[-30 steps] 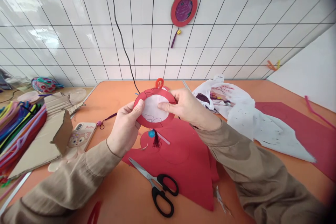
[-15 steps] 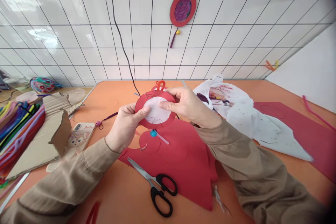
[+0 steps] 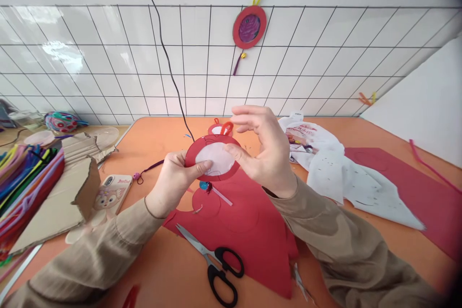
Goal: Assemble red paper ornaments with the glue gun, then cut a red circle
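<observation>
My left hand (image 3: pixel 175 175) pinches the left edge of a round red paper ornament (image 3: pixel 193 150), its thumb lying over the white centre. An orange-red loop (image 3: pixel 227 128) sticks up from the ornament's top. Below its lower edge shows a blue bead (image 3: pixel 205 186) with a dark red bit beside it. My right hand (image 3: pixel 265 149) is open at the ornament's right side: the fingers are raised and off it, while the thumb tip touches its face. Behind it on the table, a smaller red-rimmed round piece (image 3: pixel 212 129) is partly covered.
Black-handled scissors (image 3: pixel 216 260) lie half open on red paper (image 3: pixel 252 231). A phone (image 3: pixel 111 195), cardboard (image 3: pixel 54 207) and colourful pipe cleaners (image 3: pixel 32 178) are at left. A white plastic bag (image 3: pixel 317 139) stands at right. A finished-looking red ornament (image 3: pixel 249 27) hangs on the tiled wall.
The fingers of my right hand have lifted off the ornament and spread upward. The ornament has tipped flatter and sits slightly lower in view. My left hand keeps its hold. The camera view has tilted up.
</observation>
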`<state>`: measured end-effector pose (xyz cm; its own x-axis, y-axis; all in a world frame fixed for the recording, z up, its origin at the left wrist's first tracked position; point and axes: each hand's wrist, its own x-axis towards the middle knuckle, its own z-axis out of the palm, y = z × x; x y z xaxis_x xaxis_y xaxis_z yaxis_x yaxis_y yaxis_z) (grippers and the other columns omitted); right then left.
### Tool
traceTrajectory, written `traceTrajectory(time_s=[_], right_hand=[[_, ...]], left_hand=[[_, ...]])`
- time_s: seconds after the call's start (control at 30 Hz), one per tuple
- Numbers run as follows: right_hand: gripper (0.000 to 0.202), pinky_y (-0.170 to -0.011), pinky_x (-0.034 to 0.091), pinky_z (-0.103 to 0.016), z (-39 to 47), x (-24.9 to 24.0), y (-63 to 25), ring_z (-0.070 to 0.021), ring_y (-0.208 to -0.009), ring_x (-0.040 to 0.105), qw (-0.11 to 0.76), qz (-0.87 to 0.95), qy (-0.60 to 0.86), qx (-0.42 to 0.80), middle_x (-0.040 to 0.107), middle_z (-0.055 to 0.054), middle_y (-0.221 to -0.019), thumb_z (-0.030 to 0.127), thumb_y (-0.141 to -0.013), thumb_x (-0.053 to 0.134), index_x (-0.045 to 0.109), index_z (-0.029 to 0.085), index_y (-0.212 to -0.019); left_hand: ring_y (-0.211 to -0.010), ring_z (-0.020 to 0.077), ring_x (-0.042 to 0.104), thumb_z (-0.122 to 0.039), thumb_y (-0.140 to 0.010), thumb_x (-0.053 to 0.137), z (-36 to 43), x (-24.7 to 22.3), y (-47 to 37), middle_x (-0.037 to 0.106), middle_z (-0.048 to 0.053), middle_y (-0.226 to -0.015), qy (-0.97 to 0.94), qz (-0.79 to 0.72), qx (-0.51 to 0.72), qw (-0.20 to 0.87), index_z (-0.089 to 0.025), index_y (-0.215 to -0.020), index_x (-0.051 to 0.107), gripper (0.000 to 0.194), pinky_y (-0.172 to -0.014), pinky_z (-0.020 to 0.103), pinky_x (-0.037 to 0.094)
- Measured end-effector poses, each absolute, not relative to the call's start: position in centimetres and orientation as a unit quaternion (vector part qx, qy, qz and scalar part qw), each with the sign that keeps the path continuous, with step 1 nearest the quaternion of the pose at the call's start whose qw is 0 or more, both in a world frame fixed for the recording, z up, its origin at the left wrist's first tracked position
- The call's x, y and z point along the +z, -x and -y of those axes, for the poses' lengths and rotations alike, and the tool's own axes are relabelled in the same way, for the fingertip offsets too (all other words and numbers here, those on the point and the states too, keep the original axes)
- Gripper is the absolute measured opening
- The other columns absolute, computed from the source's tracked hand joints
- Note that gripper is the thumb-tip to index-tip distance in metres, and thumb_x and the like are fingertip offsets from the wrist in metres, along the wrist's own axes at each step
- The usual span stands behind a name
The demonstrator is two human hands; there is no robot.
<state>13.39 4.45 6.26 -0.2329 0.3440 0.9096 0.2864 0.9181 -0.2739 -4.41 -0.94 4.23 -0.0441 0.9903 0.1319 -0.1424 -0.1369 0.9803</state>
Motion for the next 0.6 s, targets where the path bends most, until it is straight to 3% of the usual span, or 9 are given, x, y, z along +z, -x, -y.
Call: traceTrajectory(time_s=[0.1, 0.2, 0.33, 0.5, 0.6], right_hand=[[0.027, -0.085, 0.058, -0.044, -4.19, 6.32, -13.23, -0.0274, -0.114, 0.060, 0.563, 0.803, 0.163, -0.103, 0.062, -0.014, -0.125, 0.011, -0.084, 0.066, 0.063, 0.022, -0.108], [0.024, -0.086, 0.060, -0.045, -4.32, 6.16, -13.01, -0.0272, -0.114, 0.061, 0.562, 0.799, 0.153, -0.150, 0.063, -0.013, -0.123, 0.007, -0.085, 0.064, 0.064, 0.022, -0.104], [0.024, -0.086, 0.060, -0.044, -4.55, 6.02, -12.82, -0.0242, -0.111, 0.064, 0.575, 0.785, 0.144, -0.179, 0.066, -0.008, -0.118, 0.004, -0.087, 0.059, 0.065, 0.026, -0.096], [0.026, -0.084, 0.060, -0.046, -4.42, 6.14, -12.74, -0.0271, -0.110, 0.064, 0.565, 0.795, 0.138, -0.170, 0.068, -0.012, -0.118, 0.008, -0.087, 0.061, 0.067, 0.024, -0.106], [0.027, -0.085, 0.059, -0.048, -4.41, 6.09, -12.73, -0.0272, -0.111, 0.064, 0.567, 0.795, 0.137, -0.168, 0.069, -0.009, -0.119, 0.008, -0.088, 0.059, 0.068, 0.027, -0.105]], left_hand=[[-0.067, 0.0210, 0.073, -0.028, -0.068, 0.086, 1.17, 4.45, 4.34, 0.079, 0.006, -0.072, -0.502, -0.447, 0.569, 0.473, -0.017, -0.075, 0.081, 0.014, -0.066, 0.030, 0.059], [-0.065, 0.0193, 0.072, -0.027, -0.071, 0.084, 1.40, 4.53, 4.27, 0.079, 0.005, -0.072, -0.510, -0.455, 0.564, 0.464, -0.017, -0.073, 0.080, 0.010, -0.063, 0.028, 0.058], [-0.062, 0.0189, 0.071, -0.027, -0.070, 0.083, 1.61, 4.68, 4.16, 0.078, 0.004, -0.068, -0.509, -0.460, 0.558, 0.467, -0.018, -0.068, 0.079, 0.010, -0.061, 0.028, 0.058], [-0.056, 0.0168, 0.067, -0.024, -0.070, 0.082, 1.69, 4.74, 4.06, 0.076, 0.003, -0.063, -0.524, -0.466, 0.563, 0.437, -0.019, -0.065, 0.078, 0.009, -0.055, 0.026, 0.054], [-0.054, 0.0173, 0.066, -0.025, -0.070, 0.081, 1.74, 4.63, 4.06, 0.075, 0.003, -0.062, -0.530, -0.476, 0.556, 0.428, -0.018, -0.068, 0.079, 0.007, -0.052, 0.027, 0.052]])
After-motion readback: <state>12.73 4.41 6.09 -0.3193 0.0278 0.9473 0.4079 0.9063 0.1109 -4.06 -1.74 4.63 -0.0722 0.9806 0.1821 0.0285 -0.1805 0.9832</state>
